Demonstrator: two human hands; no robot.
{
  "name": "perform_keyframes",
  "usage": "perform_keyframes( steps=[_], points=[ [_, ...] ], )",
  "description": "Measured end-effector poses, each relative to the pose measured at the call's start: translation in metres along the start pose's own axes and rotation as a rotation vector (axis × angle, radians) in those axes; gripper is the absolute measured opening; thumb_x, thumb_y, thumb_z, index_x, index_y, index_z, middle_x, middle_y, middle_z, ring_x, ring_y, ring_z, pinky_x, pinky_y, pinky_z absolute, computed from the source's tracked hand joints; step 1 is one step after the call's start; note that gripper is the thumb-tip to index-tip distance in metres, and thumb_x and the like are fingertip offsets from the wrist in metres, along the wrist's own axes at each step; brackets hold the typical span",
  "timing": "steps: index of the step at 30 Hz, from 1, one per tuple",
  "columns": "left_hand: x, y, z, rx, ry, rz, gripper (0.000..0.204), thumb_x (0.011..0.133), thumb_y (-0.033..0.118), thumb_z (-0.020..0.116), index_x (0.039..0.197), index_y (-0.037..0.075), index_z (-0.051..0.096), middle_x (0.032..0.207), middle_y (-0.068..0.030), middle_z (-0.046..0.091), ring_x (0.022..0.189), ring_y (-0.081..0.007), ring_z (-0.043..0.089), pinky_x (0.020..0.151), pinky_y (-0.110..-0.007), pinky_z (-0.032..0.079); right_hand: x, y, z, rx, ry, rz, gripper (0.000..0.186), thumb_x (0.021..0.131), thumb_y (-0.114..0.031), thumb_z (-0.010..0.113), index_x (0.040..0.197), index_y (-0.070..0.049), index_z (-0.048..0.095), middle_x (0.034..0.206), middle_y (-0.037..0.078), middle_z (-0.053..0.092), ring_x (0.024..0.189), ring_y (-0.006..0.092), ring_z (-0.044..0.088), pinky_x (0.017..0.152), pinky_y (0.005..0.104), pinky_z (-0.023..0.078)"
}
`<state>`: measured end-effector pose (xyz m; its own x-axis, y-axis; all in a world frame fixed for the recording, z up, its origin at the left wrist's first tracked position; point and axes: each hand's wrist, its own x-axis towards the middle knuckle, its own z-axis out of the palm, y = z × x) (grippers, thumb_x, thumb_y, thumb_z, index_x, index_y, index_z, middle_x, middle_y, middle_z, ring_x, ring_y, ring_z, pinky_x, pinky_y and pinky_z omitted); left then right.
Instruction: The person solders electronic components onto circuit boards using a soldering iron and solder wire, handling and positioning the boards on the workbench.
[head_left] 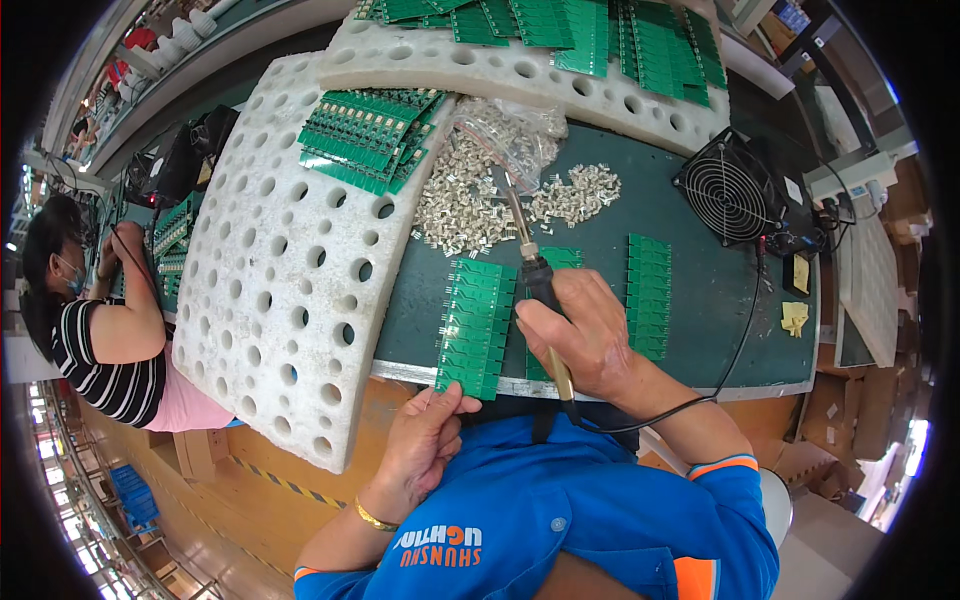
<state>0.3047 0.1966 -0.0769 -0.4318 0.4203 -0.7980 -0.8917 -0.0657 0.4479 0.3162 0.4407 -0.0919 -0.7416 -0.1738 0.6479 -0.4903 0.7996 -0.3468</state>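
My left hand (424, 440) pinches the near end of a green circuit board panel (475, 325) at the table's front edge. Wrapped in my right hand (592, 338) is a soldering iron (538, 278), its metal tip pointing away over a heap of small whitish metallic components (455, 205). A clear plastic bag (535, 135) lies on the heap's far side. Partly behind the iron and my right hand is a second green panel (562, 258). A third green panel (650, 290) lies to the right of that hand.
A white foam board with holes (255, 265) on the left carries stacked green panels (370, 140). More panels lie on another foam board (455, 65) at the back. At right are a black fan (725, 190), the iron's cord (742, 340) and a yellow sponge (795, 318). A co-worker (110, 340) sits at far left.
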Motion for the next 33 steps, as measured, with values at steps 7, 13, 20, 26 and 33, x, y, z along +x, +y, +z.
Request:
perform_keyframes(
  steps=[7, 13, 20, 26, 33],
  points=[
    [0.002, -0.004, 0.004, -0.027, -0.048, -0.025, 0.027, 0.101, 0.027, 0.06, 0.09, 0.005, 0.068, 0.062, 0.007, 0.052, 0.044, -0.0011, 0.027, 0.04, -0.019, 0.023, -0.01, -0.008, -0.005, 0.052, 0.057, -0.005, 0.047, 0.066, -0.009, 0.071, 0.112, -0.007, 0.057, 0.089, 0.015, 0.055, 0.079, 0.0333, 0.058, 0.067, 0.0432, 0.048],
    [0.005, -0.004, 0.007, -0.072, -0.074, -0.029, 0.025, 0.101, 0.026, 0.06, 0.095, 0.003, 0.069, 0.065, 0.0074, 0.055, 0.044, -0.0009, 0.027, 0.04, -0.019, 0.023, -0.019, -0.016, -0.012, 0.144, 0.066, 0.033, 0.05, 0.067, -0.002, 0.074, 0.113, -0.007, 0.056, 0.091, 0.015, 0.058, 0.078, 0.033, 0.059, 0.064, 0.0425, 0.049],
    [-0.002, -0.003, 0.017, -0.087, -0.032, -0.011, 0.025, 0.102, 0.022, 0.057, 0.102, 0.0, 0.069, 0.073, 0.0048, 0.061, 0.045, -0.0008, 0.028, 0.04, -0.019, 0.023, -0.021, -0.031, -0.015, 0.371, 0.178, 0.056, 0.048, 0.074, 0.005, 0.074, 0.118, -0.006, 0.055, 0.08, 0.011, 0.06, 0.062, 0.0276, 0.058, 0.053, 0.0392, 0.047],
    [-0.011, -0.002, 0.019, -0.083, -0.08, 0.008, 0.025, 0.102, 0.021, 0.056, 0.103, -0.002, 0.066, 0.083, -0.0007, 0.068, 0.044, -0.0013, 0.027, 0.04, -0.02, 0.023, -0.034, -0.038, -0.014, 0.389, 0.104, 0.046, 0.024, 0.085, -0.004, 0.07, 0.107, -0.004, 0.058, 0.077, 0.012, 0.063, 0.061, 0.0285, 0.06, 0.058, 0.0415, 0.052],
    [-0.015, -0.003, 0.019, -0.083, -0.039, 0.028, 0.021, 0.102, 0.02, 0.056, 0.111, 0.002, 0.062, 0.102, -0.0038, 0.072, 0.045, -0.0016, 0.031, 0.04, -0.018, 0.026, -0.048, -0.043, -0.016, 0.421, 0.119, 0.083, 0.05, 0.077, -0.003, 0.076, 0.121, -0.008, 0.053, 0.079, 0.011, 0.058, 0.066, 0.0283, 0.06, 0.059, 0.0397, 0.048]
  ],
)
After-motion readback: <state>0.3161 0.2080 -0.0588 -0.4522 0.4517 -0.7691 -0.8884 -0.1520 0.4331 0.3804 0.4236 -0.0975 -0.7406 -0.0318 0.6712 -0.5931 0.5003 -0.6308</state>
